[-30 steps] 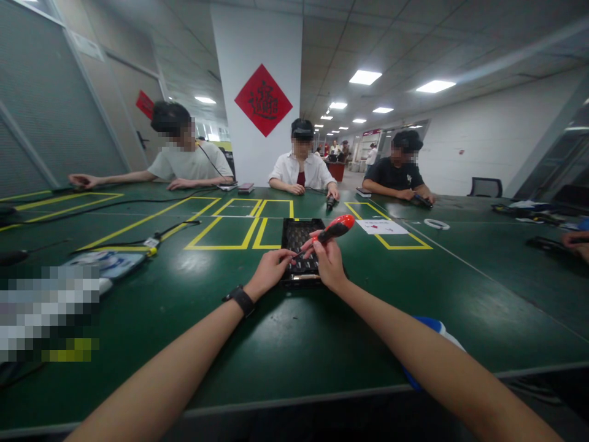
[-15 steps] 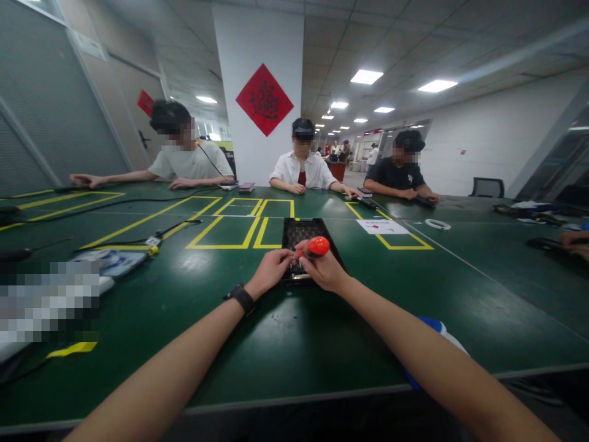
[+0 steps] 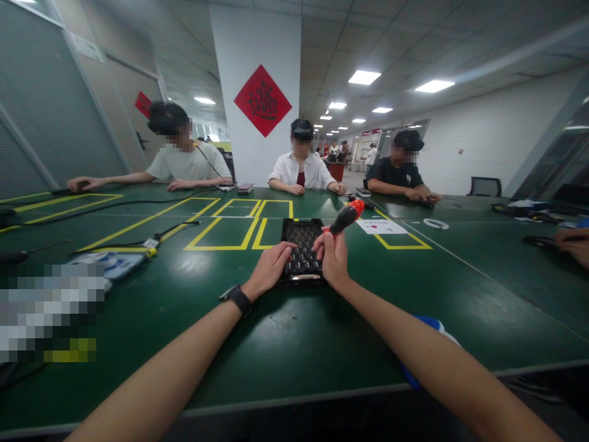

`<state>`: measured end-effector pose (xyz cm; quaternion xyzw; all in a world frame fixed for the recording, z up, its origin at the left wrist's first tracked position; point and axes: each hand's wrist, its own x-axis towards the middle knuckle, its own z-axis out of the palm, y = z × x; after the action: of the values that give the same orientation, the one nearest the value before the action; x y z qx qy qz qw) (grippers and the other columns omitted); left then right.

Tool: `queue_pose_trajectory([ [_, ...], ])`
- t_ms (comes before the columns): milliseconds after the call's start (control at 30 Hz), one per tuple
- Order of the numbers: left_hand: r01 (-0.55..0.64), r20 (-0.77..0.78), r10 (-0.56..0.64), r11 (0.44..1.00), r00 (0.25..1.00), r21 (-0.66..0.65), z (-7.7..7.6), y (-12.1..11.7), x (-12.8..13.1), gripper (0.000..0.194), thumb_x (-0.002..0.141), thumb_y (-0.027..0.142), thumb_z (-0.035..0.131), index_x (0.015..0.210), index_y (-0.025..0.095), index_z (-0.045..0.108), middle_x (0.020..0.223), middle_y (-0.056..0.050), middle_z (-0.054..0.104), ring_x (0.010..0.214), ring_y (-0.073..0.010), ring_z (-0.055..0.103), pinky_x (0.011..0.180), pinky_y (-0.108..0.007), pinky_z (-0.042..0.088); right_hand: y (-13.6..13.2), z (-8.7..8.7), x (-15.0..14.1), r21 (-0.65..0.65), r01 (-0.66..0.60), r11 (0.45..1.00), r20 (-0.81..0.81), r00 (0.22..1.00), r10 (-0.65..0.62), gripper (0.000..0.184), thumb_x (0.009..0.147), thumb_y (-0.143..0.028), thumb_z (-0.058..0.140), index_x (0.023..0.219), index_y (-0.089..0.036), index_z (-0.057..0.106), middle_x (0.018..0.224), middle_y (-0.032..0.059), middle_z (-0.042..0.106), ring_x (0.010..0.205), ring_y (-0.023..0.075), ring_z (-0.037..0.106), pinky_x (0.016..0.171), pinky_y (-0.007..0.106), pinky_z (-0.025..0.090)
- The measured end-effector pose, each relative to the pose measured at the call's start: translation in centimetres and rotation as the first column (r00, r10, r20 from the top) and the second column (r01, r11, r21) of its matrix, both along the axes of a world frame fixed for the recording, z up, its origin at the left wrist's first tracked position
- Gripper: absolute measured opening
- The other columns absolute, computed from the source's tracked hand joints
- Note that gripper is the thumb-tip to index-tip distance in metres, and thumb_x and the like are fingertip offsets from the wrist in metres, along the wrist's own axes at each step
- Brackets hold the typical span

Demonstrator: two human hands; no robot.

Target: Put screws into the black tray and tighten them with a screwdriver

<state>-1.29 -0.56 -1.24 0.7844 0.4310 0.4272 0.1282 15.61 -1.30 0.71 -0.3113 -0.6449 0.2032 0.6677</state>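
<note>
My right hand (image 3: 333, 256) is closed around a screwdriver (image 3: 347, 216) with a red and black handle, which points up and to the right, above the right edge of a black tray (image 3: 301, 247). My left hand (image 3: 269, 267), with a black watch on its wrist, rests on the tray's left side, fingers stretched toward its middle and holding nothing I can see. The tray is an open black case lying on the green table (image 3: 294, 344), with rows of small parts in it.
Three people sit across the table, hands on it, with phones and small tools near them. Yellow tape rectangles (image 3: 230, 233) mark the surface. A cable and a packet (image 3: 110, 261) lie at left, a white paper (image 3: 381, 226) and a tape ring (image 3: 435, 224) at right. Another person's hand (image 3: 573, 240) shows at far right.
My right hand has lifted the screwdriver off the tray, so its handle again points up to the right. My left hand has opened and slid onto the tray.
</note>
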Motion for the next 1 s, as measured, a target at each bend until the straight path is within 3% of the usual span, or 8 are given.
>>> queue_pose_trajectory([
  [100, 0.096, -0.056, -0.095, 0.995, 0.994, 0.012, 0.5, -0.9, 0.6, 0.042, 0.091, 0.038, 0.024, 0.102, 0.019, 0.06, 0.085, -0.003, 0.06, 0.083, -0.0158, 0.054, 0.08, -0.029, 0.039, 0.4, 0.1, 0.3, -0.008, 0.119, 0.993, -0.026, 0.993, -0.119, 0.025, 0.091, -0.039, 0.029, 0.097, -0.019, 0.043, 0.057, -0.0057, 0.047, 0.048, 0.0081, 0.044, 0.054, 0.021, 0.037],
  [267, 0.21, -0.178, -0.207, 0.978, 0.962, -0.004, 0.6, -1.7, 1.2, 0.043, 0.092, 0.038, 0.022, 0.1, 0.023, 0.062, 0.097, -0.003, 0.06, 0.094, -0.0157, 0.052, 0.086, -0.03, 0.037, 0.9, -0.2, 0.5, -0.033, 0.16, 0.986, -0.007, 0.987, -0.161, 0.027, 0.091, -0.04, 0.027, 0.095, -0.019, 0.044, 0.055, -0.0063, 0.045, 0.047, 0.008, 0.042, 0.052, 0.021, 0.036],
  [1000, 0.166, -0.316, -0.155, 0.986, 0.936, 0.008, 0.6, -1.9, 1.2, 0.049, 0.092, 0.04, 0.018, 0.101, 0.024, 0.063, 0.094, -0.004, 0.056, 0.09, -0.0172, 0.05, 0.086, -0.032, 0.036, 1.0, -0.4, 0.3, -0.067, 0.135, 0.989, 0.028, 0.991, -0.133, 0.031, 0.09, -0.043, 0.028, 0.095, -0.018, 0.046, 0.054, -0.0059, 0.049, 0.049, 0.0092, 0.047, 0.057, 0.022, 0.038],
])
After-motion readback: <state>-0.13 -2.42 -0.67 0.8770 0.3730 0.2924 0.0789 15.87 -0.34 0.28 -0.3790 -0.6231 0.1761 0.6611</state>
